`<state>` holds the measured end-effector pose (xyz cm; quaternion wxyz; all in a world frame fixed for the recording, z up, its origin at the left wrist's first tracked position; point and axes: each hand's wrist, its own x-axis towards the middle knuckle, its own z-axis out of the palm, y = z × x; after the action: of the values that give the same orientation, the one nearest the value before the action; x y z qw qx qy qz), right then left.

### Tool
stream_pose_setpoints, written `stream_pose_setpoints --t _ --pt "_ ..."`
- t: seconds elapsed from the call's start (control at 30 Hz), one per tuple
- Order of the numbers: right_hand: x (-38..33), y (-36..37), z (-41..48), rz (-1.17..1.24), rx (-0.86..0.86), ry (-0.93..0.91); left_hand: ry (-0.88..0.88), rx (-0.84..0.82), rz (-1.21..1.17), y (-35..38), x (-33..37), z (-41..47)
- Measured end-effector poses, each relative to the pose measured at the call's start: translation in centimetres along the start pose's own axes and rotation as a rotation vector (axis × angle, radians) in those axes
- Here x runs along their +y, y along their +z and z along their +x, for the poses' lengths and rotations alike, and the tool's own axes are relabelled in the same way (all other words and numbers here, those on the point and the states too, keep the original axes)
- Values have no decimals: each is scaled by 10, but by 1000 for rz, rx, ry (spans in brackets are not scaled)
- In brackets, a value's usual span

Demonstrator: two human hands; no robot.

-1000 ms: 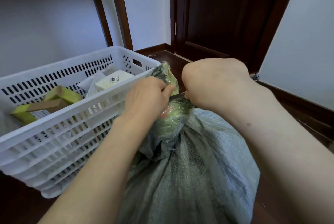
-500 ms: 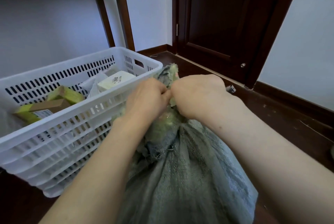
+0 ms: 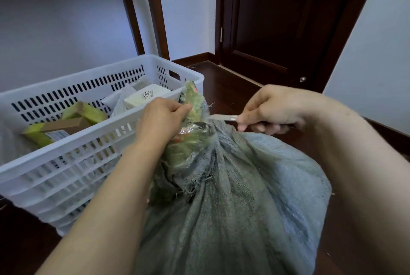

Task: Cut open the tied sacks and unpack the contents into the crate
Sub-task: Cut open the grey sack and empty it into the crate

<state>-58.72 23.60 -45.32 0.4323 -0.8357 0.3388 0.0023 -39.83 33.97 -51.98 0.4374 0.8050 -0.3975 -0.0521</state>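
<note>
Our sack (image 3: 239, 197) stands in front of us, with the crate (image 3: 55, 170) just beside it at nine o'clock and a few boxes (image 3: 144, 97) inside. Our left hand (image 3: 162, 119) is curled tight round the taped neck (image 3: 184, 148). Our right hand (image 3: 275, 108) is closed on a blade (image 3: 221, 117), whose tip meets the neck from three o'clock.

The edge points toward our left hand, so if the tape gives suddenly the blade could run into it. Cutting too deep may slash whatever lies under the weave. If our left grip slackens, the neck may twist away and the blade skate off the slick wrap.
</note>
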Motion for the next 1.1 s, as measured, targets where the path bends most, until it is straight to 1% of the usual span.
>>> stream_pose_setpoints --t 0.07,0.17,0.2,0.27,0.37,0.43,0.5,0.57,0.63,0.7,0.8,0.9,0.93,0.97,1.07,1.1 --pt "12 -7 3 178 23 4 13 -2 6 0 -1 0" --pt "18 2 16 443 106 23 49 2 -21 4 4 -1" --pt "17 9 21 479 128 34 47 -7 -48 7 7 -2" --pt "16 25 29 474 145 54 43 -29 -110 12 11 -2" --pt "18 40 36 477 112 57 61 -78 -168 15 15 -5" --pt "20 44 40 507 111 49 81 -101 -159 16 15 -8" --pt "20 45 44 537 191 54 80 -114 -130 17 17 -9" --pt "22 45 48 612 348 70 72 -86 -134 17 18 -8" --pt "27 44 53 820 466 69 62 -37 -170 15 21 -6" --pt "30 44 58 1007 510 53 83 -70 -203 16 27 -10" --pt "28 44 62 1126 514 39 58 -228 -206 16 36 -23" --pt "29 37 61 1123 484 29 100 -377 -43 9 35 -21" --pt "30 35 60 1114 456 23 139 -382 28 9 32 -18" --pt "31 33 58 1111 423 17 185 -353 90 11 30 -16" --pt "34 34 55 1106 350 7 354 -196 182 21 28 -18" --pt "34 35 54 1103 335 0 416 -177 204 24 29 -20"
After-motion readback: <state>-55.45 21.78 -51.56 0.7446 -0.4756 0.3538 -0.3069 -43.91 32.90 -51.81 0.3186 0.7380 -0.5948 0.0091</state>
